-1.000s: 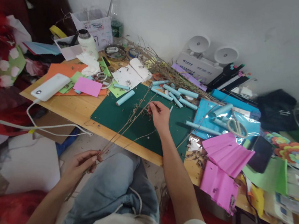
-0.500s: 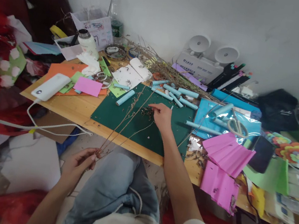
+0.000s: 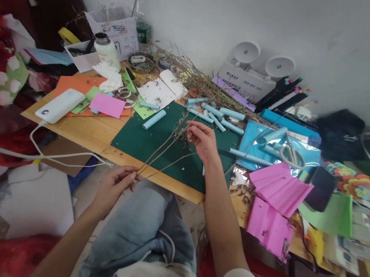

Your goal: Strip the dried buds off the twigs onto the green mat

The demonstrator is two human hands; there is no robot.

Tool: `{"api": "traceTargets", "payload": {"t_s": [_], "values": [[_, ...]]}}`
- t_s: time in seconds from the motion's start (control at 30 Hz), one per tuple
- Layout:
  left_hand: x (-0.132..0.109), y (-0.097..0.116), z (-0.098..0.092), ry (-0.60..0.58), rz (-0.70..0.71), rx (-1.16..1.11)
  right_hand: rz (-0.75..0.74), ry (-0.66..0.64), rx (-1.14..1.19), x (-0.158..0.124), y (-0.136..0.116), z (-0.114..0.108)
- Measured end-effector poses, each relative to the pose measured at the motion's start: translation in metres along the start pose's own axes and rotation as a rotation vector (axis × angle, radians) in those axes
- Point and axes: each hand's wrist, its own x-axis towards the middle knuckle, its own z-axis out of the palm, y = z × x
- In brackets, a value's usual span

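Observation:
My left hand [image 3: 114,187] is closed on the lower ends of a bundle of thin dry twigs [image 3: 164,147], just in front of the wooden table's edge [image 3: 100,144] and above my knee. The twigs slant up and away over a dark green cutting mat [image 3: 142,139]. My right hand [image 3: 203,140] hovers over the mat at the twigs' upper ends, thumb and fingers pinched on a twig tip. Bits of dry debris lie on the mat under it.
Several light blue paper rolls [image 3: 154,119] lie around the mat's far side. Pink folded paper [image 3: 281,186], scissors [image 3: 290,157] on blue sheets and a black phone [image 3: 320,190] sit right. A white power bank [image 3: 59,105] with cable, orange and pink sheets lie left. More twigs [image 3: 207,86] lie by the wall.
My left hand has moved up and right toward the table edge with the twig ends. The right hand has lifted a little off the mat, still at the twig tips.

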Motion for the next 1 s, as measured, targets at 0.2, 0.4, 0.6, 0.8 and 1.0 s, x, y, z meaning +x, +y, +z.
{"api": "traceTargets", "payload": {"t_s": [0.2,0.4,0.6,0.8,1.0], "values": [[0.027,0.008,0.006,-0.068,-0.094,-0.182,0.071,0.115,0.243,0.003,-0.001,-0.006],[0.04,0.014,0.018,-0.04,-0.153,-0.152,0.012,0.078,0.095,0.0,0.005,0.012],[0.045,0.021,0.027,-0.043,-0.134,-0.12,-0.02,0.082,-0.055,0.001,0.009,0.014],[0.047,0.021,0.029,-0.042,0.002,-0.04,-0.092,0.156,-0.18,0.006,0.015,0.01],[0.051,0.013,0.025,-0.021,0.061,0.122,-0.123,0.18,-0.295,0.008,0.02,0.009]]}}
